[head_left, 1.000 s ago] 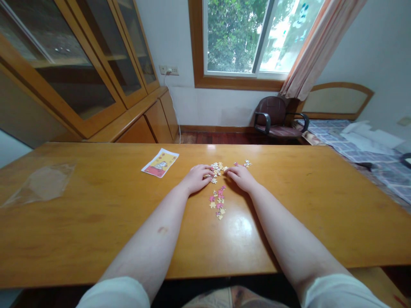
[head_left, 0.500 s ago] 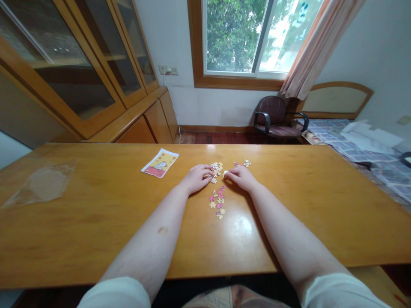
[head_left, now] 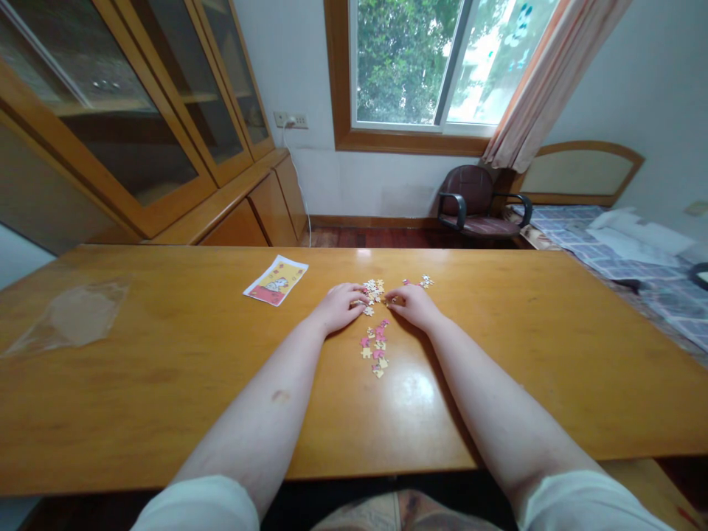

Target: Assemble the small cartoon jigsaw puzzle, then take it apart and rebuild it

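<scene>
Small jigsaw pieces lie scattered on a long wooden table (head_left: pixel 166 369). A pale cluster of pieces (head_left: pixel 375 289) sits between my two hands, and a pink and yellow group (head_left: pixel 376 350) lies nearer to me. My left hand (head_left: pixel 343 304) rests palm down, fingers stretched flat, its fingertips touching the pale cluster. My right hand (head_left: pixel 414 304) lies to the right with its fingers curled, the thumb and forefinger pinching a small piece at the cluster's edge. A few more pieces (head_left: pixel 423 281) lie just beyond my right hand.
A printed picture card (head_left: pixel 275 280) lies left of the hands. A clear plastic bag (head_left: pixel 69 317) lies at the table's far left. Beyond the table stand a glass-door cabinet (head_left: pixel 138 118), a dark office chair (head_left: pixel 476 203) under a window, and a bed (head_left: pixel 636 251) at right.
My right hand's fingertips have drawn slightly left and closed into a pinch on a small piece. My left hand has stayed in place.
</scene>
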`<state>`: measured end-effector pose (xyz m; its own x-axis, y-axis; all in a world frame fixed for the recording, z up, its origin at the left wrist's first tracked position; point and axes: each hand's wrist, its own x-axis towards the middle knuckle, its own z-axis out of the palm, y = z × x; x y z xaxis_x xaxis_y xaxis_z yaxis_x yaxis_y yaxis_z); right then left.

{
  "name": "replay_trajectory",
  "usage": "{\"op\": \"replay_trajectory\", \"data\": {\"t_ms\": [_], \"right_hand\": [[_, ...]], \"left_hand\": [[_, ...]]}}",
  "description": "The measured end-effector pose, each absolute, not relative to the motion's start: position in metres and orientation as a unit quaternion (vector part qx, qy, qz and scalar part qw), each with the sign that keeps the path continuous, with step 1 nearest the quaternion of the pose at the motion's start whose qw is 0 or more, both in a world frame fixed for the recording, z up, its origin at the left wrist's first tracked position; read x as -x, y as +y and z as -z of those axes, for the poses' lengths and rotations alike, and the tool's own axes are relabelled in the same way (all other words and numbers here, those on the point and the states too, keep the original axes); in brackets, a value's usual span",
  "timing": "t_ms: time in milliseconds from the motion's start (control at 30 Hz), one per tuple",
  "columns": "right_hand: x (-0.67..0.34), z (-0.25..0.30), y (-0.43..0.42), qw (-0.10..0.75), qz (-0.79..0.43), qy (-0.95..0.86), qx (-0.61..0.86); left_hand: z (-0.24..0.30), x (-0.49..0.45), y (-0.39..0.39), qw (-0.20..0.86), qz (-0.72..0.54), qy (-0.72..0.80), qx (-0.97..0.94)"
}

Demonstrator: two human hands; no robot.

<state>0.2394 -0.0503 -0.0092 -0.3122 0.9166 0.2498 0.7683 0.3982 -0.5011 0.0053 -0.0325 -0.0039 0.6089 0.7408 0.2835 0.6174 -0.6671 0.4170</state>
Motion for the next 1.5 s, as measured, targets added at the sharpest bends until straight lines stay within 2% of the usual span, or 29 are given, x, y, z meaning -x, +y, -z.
{"op": "replay_trajectory", "data": {"t_ms": [200, 333, 467, 567, 733, 933, 1200, 1500], "right_hand": [[-0.241, 0.016, -0.047, 0.342, -0.243, -0.693, 0.587], [-0.254, 0.020, -0.040, 0.379, -0.222, -0.609, 0.660], [-0.259, 0.019, -0.038, 0.336, -0.141, -0.626, 0.690], [-0.254, 0.015, -0.043, 0.295, -0.072, -0.709, 0.636], [-0.244, 0.010, -0.050, 0.210, -0.060, -0.784, 0.581], [-0.242, 0.009, -0.049, 0.247, -0.123, -0.812, 0.515], [-0.238, 0.005, -0.058, 0.253, -0.210, -0.855, 0.401], [-0.227, -0.001, -0.067, 0.207, -0.313, -0.842, 0.388]], "left_hand": [[0.004, -0.004, -0.032, 0.144, -0.222, 0.380, -0.887], [0.003, -0.004, -0.033, 0.147, -0.214, 0.387, -0.885], [0.002, -0.005, -0.033, 0.149, -0.213, 0.390, -0.883], [0.003, -0.004, -0.033, 0.150, -0.218, 0.386, -0.884], [0.004, -0.004, -0.032, 0.143, -0.224, 0.380, -0.886], [0.005, -0.004, -0.033, 0.146, -0.221, 0.377, -0.888], [0.003, -0.005, -0.036, 0.162, -0.208, 0.366, -0.892], [0.002, -0.007, -0.036, 0.150, -0.197, 0.365, -0.897]]}}
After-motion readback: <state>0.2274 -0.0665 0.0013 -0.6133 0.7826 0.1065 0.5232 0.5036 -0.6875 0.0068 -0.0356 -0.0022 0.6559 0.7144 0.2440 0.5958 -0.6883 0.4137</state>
